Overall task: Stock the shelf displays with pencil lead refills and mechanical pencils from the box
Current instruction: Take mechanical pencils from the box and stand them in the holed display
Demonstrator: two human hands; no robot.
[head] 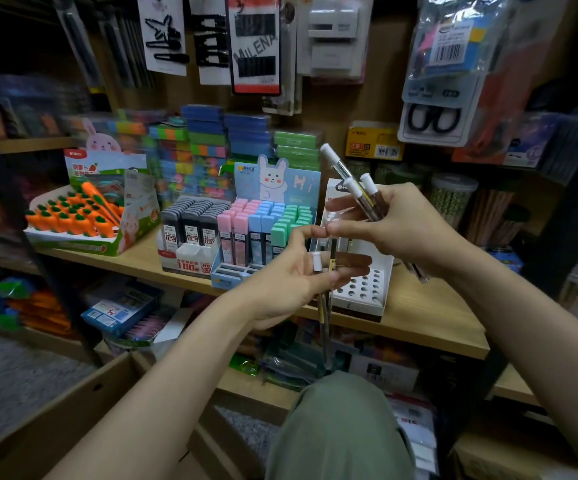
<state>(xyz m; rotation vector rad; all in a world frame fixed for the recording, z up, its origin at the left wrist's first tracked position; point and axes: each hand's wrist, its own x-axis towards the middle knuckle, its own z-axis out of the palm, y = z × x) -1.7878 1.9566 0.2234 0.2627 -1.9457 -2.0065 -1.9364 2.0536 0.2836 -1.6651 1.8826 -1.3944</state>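
Box: the open cardboard box [83,393] sits at the person's knee, low on the left, within reach of both hands; its contents are out of view.
Left hand: the left hand [292,271] has thumb and fingers curled round one mechanical pencil [325,306], white cap up, tip hanging down. It looks singled out so it can go into the display alone.
Right hand: the right hand [398,223] clasps a bundle of pencils [360,188], caps fanned upward; its forefinger reaches to the left thumb, probably passing pencils across one at a time.
Hole display: the white display stand [360,289] stands on the shelf [419,306] just behind the hands, several round holes unfilled, likely the pencils' destination.
Lead refills: the dark refill cases [190,223] and pastel refill cases [263,223] stand in tight rows to the left, apparently already stocked.
Further back: carrot-shaped items [73,216], then hanging scissors [433,119].
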